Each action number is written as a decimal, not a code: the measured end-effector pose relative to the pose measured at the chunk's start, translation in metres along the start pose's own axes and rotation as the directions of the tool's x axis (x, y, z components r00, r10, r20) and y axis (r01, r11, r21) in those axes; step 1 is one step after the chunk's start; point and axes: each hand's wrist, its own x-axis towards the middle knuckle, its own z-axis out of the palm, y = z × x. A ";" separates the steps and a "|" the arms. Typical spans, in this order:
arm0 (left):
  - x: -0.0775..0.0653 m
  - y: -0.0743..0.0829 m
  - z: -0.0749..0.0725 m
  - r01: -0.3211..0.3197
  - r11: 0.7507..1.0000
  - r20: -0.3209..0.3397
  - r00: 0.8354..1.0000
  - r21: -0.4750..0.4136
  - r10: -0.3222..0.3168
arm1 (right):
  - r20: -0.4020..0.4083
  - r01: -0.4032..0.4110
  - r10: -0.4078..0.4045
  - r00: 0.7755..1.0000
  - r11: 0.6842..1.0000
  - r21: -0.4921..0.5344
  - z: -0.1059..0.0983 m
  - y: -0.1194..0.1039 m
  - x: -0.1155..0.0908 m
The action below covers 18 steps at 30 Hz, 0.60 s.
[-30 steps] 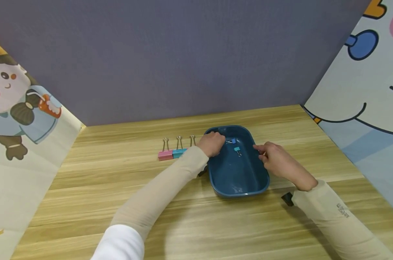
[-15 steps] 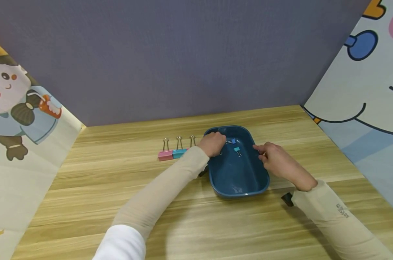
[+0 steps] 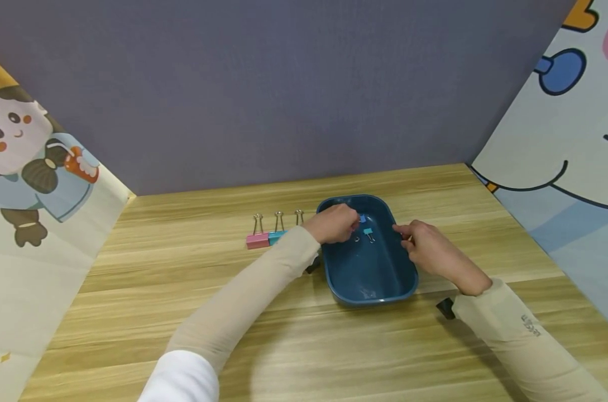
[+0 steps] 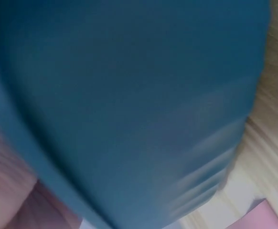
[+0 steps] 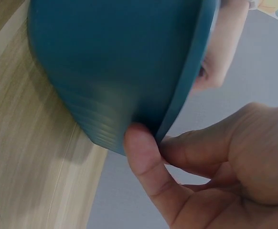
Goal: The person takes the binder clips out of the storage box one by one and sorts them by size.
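Observation:
A dark blue plastic bin (image 3: pixel 364 282) stands on the table. My left hand (image 3: pixel 334 224) reaches over its left side, fingers curled and fingertips mostly hidden. By those fingertips a small binder clip (image 3: pixel 356 239) shows only its silver handle end; I appear to pinch it. A small blue binder clip (image 3: pixel 362 218) and a small teal binder clip (image 3: pixel 368 231) lie on the bin's floor. With thumb and finger, my right hand (image 3: pixel 426 245) pinches the right rim; the right wrist view shows this grip on the bin wall (image 5: pixel 110 57). The left wrist view is mostly bin wall (image 4: pixel 129 95).
Left of the bin, a large pink binder clip (image 3: pixel 257 241) and a large teal binder clip (image 3: pixel 276 238) stand side by side, handles up. A third one's handle (image 3: pixel 298 216) shows behind my left arm. A grey partition (image 3: pixel 283 111) rises along the wooden table's (image 3: pixel 183 312) back edge.
My left hand has shifted slightly right within the bin, and the silver handle end beside it has moved right too. The right hand keeps its hold on the rim.

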 end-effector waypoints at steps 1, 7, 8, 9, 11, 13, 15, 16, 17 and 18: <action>-0.001 0.000 -0.002 -0.014 1.000 0.004 1.000 -0.007 0.014 | 0.000 -0.001 0.001 1.000 1.000 0.000 0.000 0.000 0.000; -0.004 0.002 -0.006 -0.082 0.996 0.011 0.997 -0.018 0.082 | -0.005 -0.002 0.002 1.000 1.000 -0.001 0.000 0.000 0.000; -0.004 0.003 -0.006 -0.095 0.995 0.011 0.995 -0.018 0.095 | -0.007 0.001 -0.001 1.000 1.000 -0.003 0.000 0.001 0.000; -0.004 0.003 -0.007 -0.105 0.994 0.010 0.994 -0.020 0.105 | -0.007 0.004 -0.004 1.000 1.000 -0.004 0.000 0.001 0.000; -0.005 0.005 -0.007 -0.122 0.993 0.004 0.993 -0.001 0.122 | -0.008 0.007 -0.007 1.000 1.000 -0.005 0.000 0.001 0.000; -0.006 0.007 -0.008 -0.131 0.991 -0.007 0.991 0.027 0.131 | -0.007 0.006 -0.006 1.000 1.000 -0.004 0.000 0.001 0.000; -0.008 0.009 -0.010 -0.129 0.990 -0.016 0.991 0.050 0.130 | -0.005 0.004 -0.004 1.000 1.000 -0.003 0.000 0.001 0.000; -0.009 0.010 -0.011 -0.127 0.990 -0.018 0.992 0.058 0.128 | -0.005 0.003 -0.003 1.000 1.000 -0.005 0.000 0.001 0.000; -0.010 0.011 -0.011 -0.126 0.990 -0.020 0.992 0.060 0.127 | -0.006 0.003 -0.003 1.000 1.000 -0.007 0.000 0.001 0.000; -0.011 0.012 -0.012 -0.124 0.990 -0.021 0.992 0.061 0.126 | -0.006 0.002 -0.002 1.000 1.000 -0.008 0.000 0.001 0.000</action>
